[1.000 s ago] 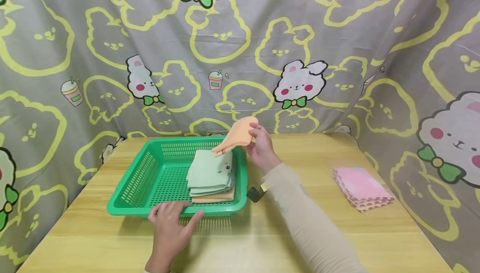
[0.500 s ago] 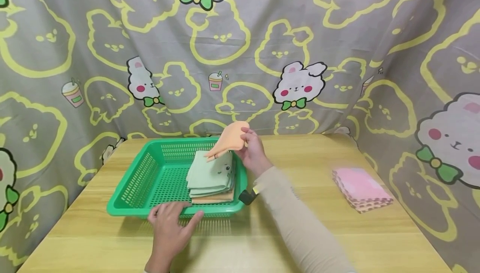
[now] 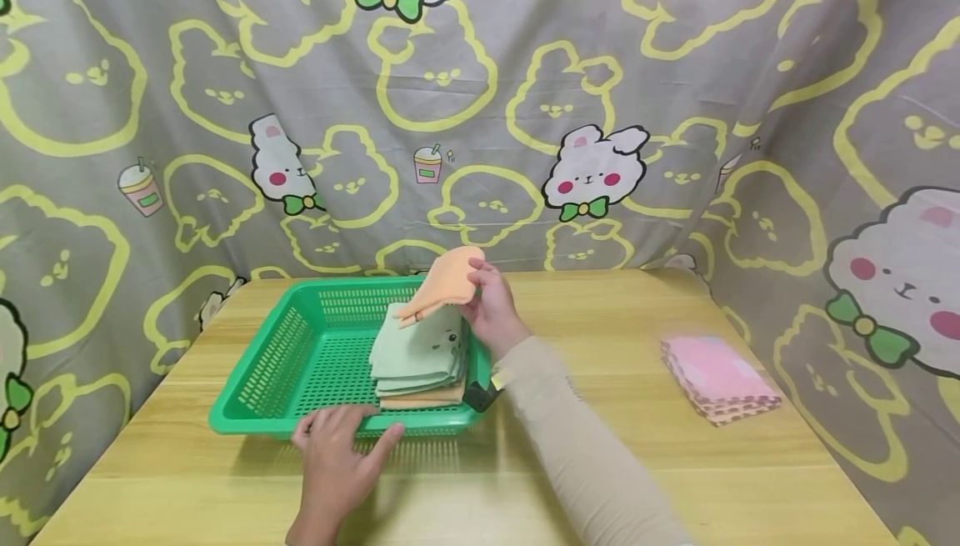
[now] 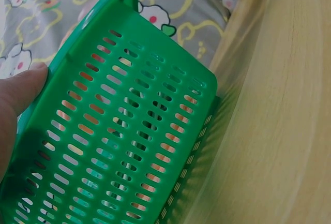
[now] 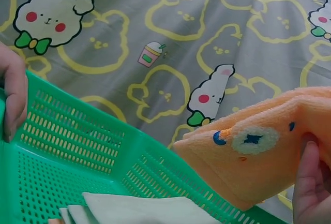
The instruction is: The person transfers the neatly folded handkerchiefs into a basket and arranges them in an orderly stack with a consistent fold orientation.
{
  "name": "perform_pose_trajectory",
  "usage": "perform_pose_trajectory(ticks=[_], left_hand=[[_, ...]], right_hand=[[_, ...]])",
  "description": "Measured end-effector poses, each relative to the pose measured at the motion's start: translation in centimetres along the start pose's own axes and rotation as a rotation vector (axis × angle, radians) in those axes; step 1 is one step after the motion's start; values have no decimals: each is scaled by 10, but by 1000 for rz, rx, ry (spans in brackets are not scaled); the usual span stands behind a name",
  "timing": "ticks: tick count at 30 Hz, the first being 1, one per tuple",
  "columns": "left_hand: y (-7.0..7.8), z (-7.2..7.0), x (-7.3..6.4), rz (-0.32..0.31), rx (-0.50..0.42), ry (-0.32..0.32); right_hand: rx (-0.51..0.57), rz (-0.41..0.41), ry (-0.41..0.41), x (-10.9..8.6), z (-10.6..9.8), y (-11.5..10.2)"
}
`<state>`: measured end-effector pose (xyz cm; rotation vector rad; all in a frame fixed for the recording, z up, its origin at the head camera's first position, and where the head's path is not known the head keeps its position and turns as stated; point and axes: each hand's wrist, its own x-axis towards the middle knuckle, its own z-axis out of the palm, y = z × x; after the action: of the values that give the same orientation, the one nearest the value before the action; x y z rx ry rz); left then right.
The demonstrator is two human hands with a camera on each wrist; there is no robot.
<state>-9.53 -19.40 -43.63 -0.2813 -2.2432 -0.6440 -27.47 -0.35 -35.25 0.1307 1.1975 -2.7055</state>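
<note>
A folded orange towel (image 3: 444, 279) with an embroidered animal face, plain in the right wrist view, is pinched at its right end by my right hand (image 3: 491, 306). It hangs tilted over a stack of folded light green towels (image 3: 412, 358) in the right part of a green plastic basket (image 3: 255, 363). Beneath the green ones lies another orange towel (image 3: 420, 397). My left hand (image 3: 339, 463) holds the basket's near rim, fingers over the edge and thumb along the outside. In the left wrist view its thumb (image 4: 28, 84) touches the rim.
Pink folded cloths (image 3: 720, 375) with a patterned edge lie stacked on the wooden table (image 3: 600, 413) at the right. A patterned curtain (image 3: 480, 112) hangs behind the table. A dark wrist camera (image 3: 480, 396) sits at my right wrist, by the basket's right rim.
My right hand has moved left and slightly down with the orange towel, bringing it further over the green stack. The left hand keeps its place on the rim.
</note>
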Motion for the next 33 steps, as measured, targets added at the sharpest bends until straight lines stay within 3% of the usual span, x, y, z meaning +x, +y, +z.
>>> perform_pose_trajectory(ticks=[9, 20, 33], left_hand=[[0, 1, 0, 3, -4, 1], [2, 1, 1, -20, 8, -12], [1, 0, 0, 3, 3, 2]], right_hand=[[-22, -5, -15, -5, 3, 6], [-20, 44, -102, -6, 12, 11], [-76, 109, -121, -7, 19, 29]])
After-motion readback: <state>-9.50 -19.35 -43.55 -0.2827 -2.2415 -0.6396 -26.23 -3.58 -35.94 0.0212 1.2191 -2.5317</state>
